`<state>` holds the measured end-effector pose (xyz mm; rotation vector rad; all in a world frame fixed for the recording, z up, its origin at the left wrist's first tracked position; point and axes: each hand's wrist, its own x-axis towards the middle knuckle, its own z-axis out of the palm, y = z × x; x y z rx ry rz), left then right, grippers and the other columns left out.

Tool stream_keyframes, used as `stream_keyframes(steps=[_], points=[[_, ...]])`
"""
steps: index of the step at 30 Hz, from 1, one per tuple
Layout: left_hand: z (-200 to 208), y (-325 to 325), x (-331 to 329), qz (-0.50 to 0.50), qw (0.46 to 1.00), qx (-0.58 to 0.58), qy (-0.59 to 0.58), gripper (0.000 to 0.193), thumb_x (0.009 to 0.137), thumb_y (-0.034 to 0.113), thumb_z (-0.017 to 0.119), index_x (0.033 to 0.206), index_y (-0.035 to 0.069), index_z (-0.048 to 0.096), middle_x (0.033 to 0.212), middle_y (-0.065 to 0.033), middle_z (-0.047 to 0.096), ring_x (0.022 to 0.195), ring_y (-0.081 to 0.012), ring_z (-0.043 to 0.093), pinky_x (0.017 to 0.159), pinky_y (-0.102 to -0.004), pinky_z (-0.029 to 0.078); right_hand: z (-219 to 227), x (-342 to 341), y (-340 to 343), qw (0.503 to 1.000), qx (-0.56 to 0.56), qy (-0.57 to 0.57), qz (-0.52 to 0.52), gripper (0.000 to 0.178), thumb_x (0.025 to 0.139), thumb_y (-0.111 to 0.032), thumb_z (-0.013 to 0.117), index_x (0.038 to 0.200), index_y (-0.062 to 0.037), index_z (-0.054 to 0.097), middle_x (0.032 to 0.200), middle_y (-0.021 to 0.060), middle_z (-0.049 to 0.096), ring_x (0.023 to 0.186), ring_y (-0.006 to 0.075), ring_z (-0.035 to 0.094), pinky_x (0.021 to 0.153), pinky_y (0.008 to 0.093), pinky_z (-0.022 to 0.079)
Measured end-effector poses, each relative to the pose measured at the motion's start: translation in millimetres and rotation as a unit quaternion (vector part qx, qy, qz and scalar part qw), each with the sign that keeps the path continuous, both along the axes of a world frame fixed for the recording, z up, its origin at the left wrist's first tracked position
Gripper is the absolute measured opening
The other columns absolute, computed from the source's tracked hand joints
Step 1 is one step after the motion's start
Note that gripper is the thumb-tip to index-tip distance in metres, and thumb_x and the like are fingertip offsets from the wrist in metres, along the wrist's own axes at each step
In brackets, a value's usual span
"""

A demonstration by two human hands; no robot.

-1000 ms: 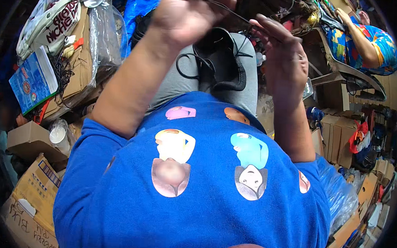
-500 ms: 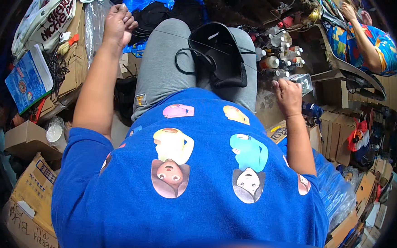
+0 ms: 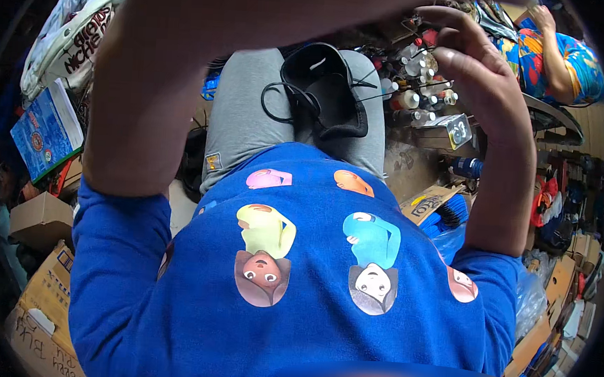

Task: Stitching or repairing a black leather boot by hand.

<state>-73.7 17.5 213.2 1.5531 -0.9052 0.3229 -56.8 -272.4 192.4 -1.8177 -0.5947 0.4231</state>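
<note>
A black shoe-like item (image 3: 330, 86) lies on my lap between my grey-trousered thighs, its hollow side up, a dark loop of cord on its left. A thin dark thread (image 3: 405, 92) runs taut from its right side to my right hand (image 3: 485, 72). That hand is raised at the upper right, thumb and fingers curled round the thread, with something small and dark by the index fingertip. My left forearm (image 3: 141, 109) rises close to the camera and sweeps across the top, dark and blurred. The left hand's fingers cannot be made out.
Several bottles (image 3: 410, 100) stand beyond my right knee, with a clear box (image 3: 459, 131) nearer. A co-worker's arm (image 3: 557, 62) shows at the far right. On the left are a blue book (image 3: 46, 131), a white bag (image 3: 82, 44) and cardboard boxes (image 3: 48, 216).
My left arm has swung up and across toward the right. My right hand has risen and come closer to the camera. The thread no longer stretches visibly to the left.
</note>
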Motion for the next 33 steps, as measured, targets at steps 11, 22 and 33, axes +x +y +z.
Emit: stream_keyframes(steps=[11,22,33], points=[[-87.1,-67.3,10.3,-0.197,0.912,0.127,0.337,0.033,0.097,0.033,0.056,0.103,0.003,0.067,0.087,-0.0009,0.066,0.08,-0.009,0.059,0.078,-0.0255,0.048,18.9,-10.8,-10.2,0.954,0.179,0.206,0.128,0.038,0.096,-0.027,0.052,0.108,0.0071,0.066,0.096,0.0123,0.069,0.088,0.0134,0.064,0.081,0.0262,0.049],[-94.7,-45.9,-4.6,-0.147,0.944,0.016,0.295,0.02,0.092,0.015,0.064,0.105,0.001,0.066,0.095,-0.0009,0.066,0.09,-0.0068,0.059,0.083,-0.0223,0.047,-12.6,7.6,-4.0,0.986,-0.039,-0.124,-0.104,0.029,0.083,-0.014,0.074,0.109,-0.0014,0.069,0.089,0.0047,0.071,0.077,0.0052,0.062,0.067,0.0206,0.049],[-105.6,-49.8,6.1,-0.032,0.954,0.02,0.298,0.017,0.089,0.019,0.068,0.096,0.003,0.069,0.082,0.0025,0.064,0.073,-0.0031,0.055,0.067,-0.019,0.044,-6.5,11.6,-1.1,0.973,0.184,0.132,0.034,0.033,0.089,-0.014,0.066,0.118,0.0022,0.063,0.093,0.0041,0.067,0.079,0.0051,0.055,0.072,0.0197,0.044]])
